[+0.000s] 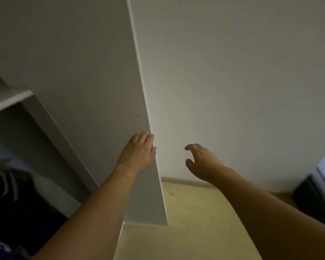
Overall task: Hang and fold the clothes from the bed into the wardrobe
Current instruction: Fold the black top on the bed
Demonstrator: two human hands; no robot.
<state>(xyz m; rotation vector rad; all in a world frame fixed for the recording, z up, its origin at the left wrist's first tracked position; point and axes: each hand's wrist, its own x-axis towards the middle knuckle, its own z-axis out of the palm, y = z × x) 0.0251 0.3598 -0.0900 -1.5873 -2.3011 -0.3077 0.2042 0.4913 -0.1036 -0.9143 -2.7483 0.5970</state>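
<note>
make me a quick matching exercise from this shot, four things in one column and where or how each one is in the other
1 left hand
2 right hand
3 door
4 dark clothes

a in the air, holding nothing
b low in the wardrobe
c gripping the door edge
d swung open

Pairs: 1-c, 2-a, 3-d, 4-b

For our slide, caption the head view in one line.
Left hand grips the open wardrobe door's edge; right hand reaches toward it, fingers curled, holding nothing.
</note>
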